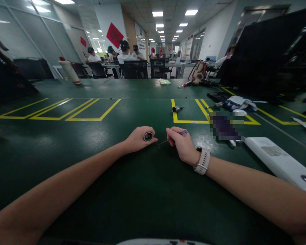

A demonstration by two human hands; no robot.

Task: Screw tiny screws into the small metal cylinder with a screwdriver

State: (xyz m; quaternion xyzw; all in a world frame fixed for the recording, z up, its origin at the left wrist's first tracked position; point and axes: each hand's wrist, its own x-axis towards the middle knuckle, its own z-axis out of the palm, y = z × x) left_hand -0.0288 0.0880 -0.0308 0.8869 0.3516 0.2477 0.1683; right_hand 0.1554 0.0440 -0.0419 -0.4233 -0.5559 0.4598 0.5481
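Observation:
A round metal cylindrical part (148,136) with a dark hollow end facing me sits in the grip of my left hand (139,139), just left of the middle. My right hand (180,143), wearing a pale watch strap, pinches a thin-shafted tool (165,141) with a purple handle. Its shaft slants down and left, and the tip ends just above or on the green table (153,190); I cannot tell which. A tiny dark ring or piece shows at the tip, too small to name. The tool and the metal part are apart.
Beyond my hands, a short metal piece with a thin shank (176,109) lies within yellow tape lines. To the right are another metal tool (216,105), a crumpled cloth (241,102), a blurred phone-like object (223,127) and a white power bank (283,161). A red-tipped screwdriver (185,85) lies farther back.

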